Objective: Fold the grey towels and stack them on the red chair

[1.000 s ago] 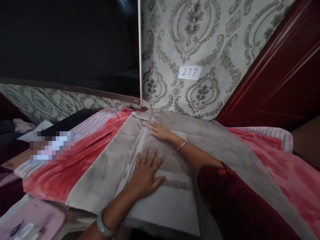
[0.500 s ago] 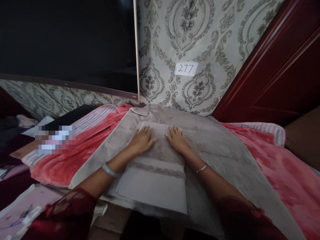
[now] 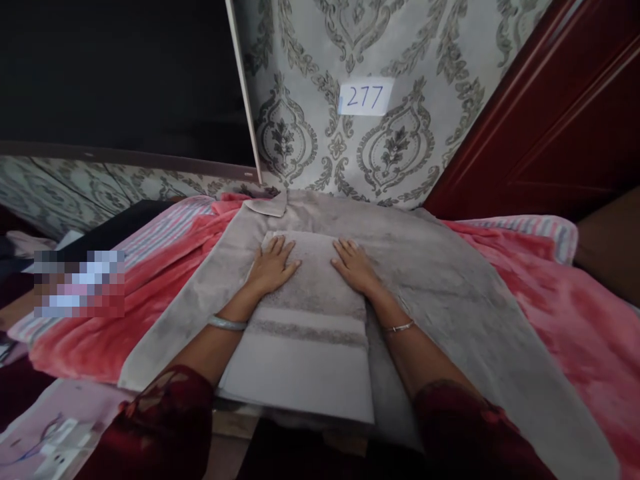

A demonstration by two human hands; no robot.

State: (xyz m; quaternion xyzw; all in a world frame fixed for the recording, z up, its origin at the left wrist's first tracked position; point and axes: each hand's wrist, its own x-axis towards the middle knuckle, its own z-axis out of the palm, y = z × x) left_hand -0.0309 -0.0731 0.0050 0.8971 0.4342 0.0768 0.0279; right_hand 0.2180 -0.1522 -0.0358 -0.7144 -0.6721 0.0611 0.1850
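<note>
Pixelated patch (image 3: 79, 283) at L; dark screen (image 3: 115, 73) cut off top/L edge.

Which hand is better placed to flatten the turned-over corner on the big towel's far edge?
Probably left: the left hand lies flat on the folded towel just short of that corner; the right hand lies farther right.

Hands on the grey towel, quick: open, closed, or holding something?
Left hand: open, flat on the folded towel, holding nothing.
Right hand: open, flat on it too.

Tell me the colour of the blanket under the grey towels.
Coral-pink blanket, striped along its edge; head view.
</note>
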